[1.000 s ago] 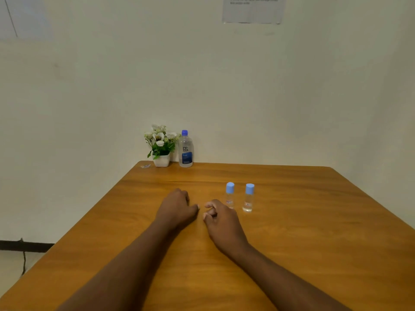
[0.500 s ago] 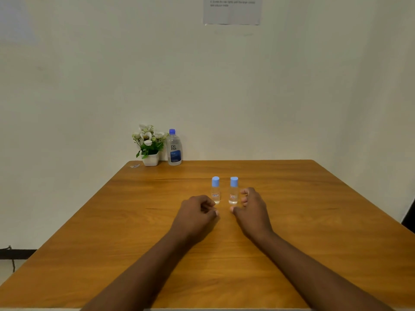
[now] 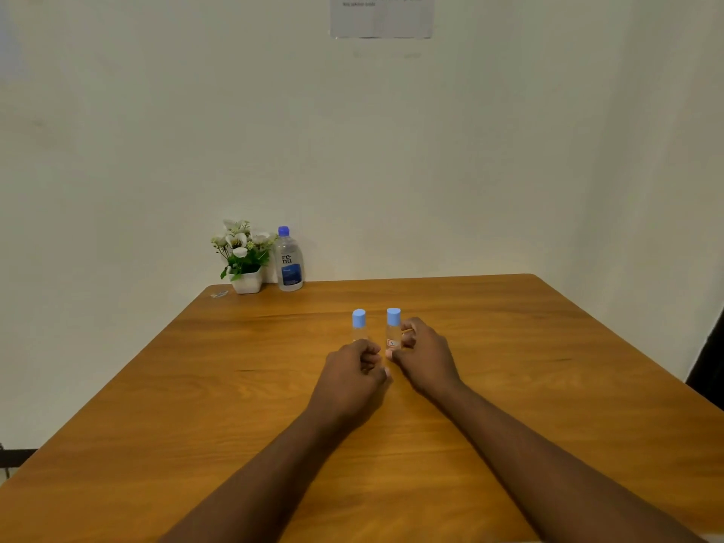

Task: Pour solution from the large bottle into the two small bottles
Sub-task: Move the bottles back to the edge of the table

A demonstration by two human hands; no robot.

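Observation:
Two small clear bottles with light blue caps stand side by side at mid-table. The left small bottle (image 3: pixel 358 325) has its base hidden behind my left hand (image 3: pixel 352 372), which is curled into a loose fist just in front of it, with the thumb pointing away from the bottle. My right hand (image 3: pixel 427 356) has its thumb and fingers closed around the lower part of the right small bottle (image 3: pixel 393 327), which still stands on the wood. The large bottle (image 3: pixel 289 264), clear with a blue cap and a blue label, stands upright at the far left corner, well beyond both hands.
A white pot of white flowers (image 3: pixel 245 260) sits right beside the large bottle. A small silvery scrap (image 3: pixel 219 294) lies near the wooden table's (image 3: pixel 548 386) far left corner. The table's back edge meets a wall bearing a paper notice (image 3: pixel 382 15).
Both hands slid forward and to the right toward the small bottles. The right hand went from resting short of them to closing around the right one. The camera view shifted.

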